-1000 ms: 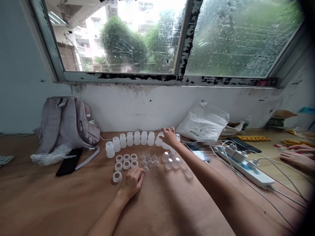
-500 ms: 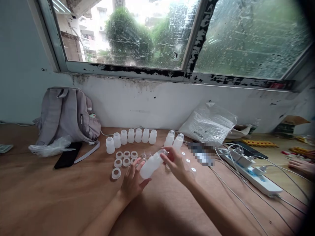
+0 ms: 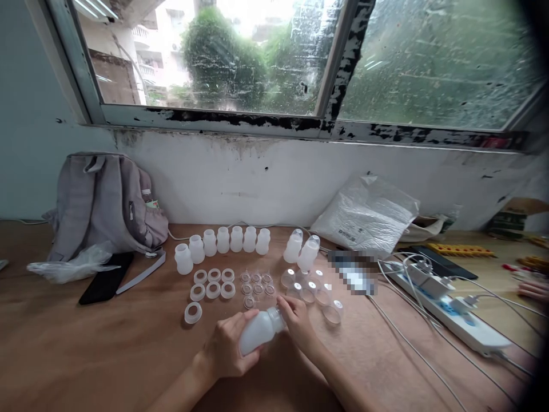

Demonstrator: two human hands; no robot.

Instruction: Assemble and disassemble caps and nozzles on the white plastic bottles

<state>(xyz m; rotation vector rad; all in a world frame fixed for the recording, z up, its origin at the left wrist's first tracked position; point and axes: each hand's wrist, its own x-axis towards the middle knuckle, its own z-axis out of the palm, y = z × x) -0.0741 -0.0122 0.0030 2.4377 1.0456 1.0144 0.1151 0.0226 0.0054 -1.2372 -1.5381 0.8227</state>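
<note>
A frosted white baby bottle point(image 3: 256, 333) lies tilted in my left hand point(image 3: 229, 346), whose fingers wrap round its body. My right hand point(image 3: 298, 323) closes on the clear cap at the bottle's top end; the fingers partly hide this cap. Behind my hands lie several frosted collar rings point(image 3: 213, 290), small clear teat-like pieces point(image 3: 256, 278) and clear domed caps point(image 3: 309, 293) with white dots on top. A curved row of open bottles point(image 3: 223, 240) stands farther back. Two capped bottles point(image 3: 309, 253) are upright to the right of that row.
A grey backpack point(image 3: 103, 200), plastic bag point(image 3: 77, 263) and black phone point(image 3: 107, 277) are on the left. On the right are a silvery plastic package point(image 3: 364, 214), a white power strip point(image 3: 458, 320) with cables, and another person's hand point(image 3: 532, 290) at the edge.
Both hands have brought the bottle lower and nearer to me, and it is tilted closer to level. The clear pieces behind it are now uncovered. The view has shifted slightly.
</note>
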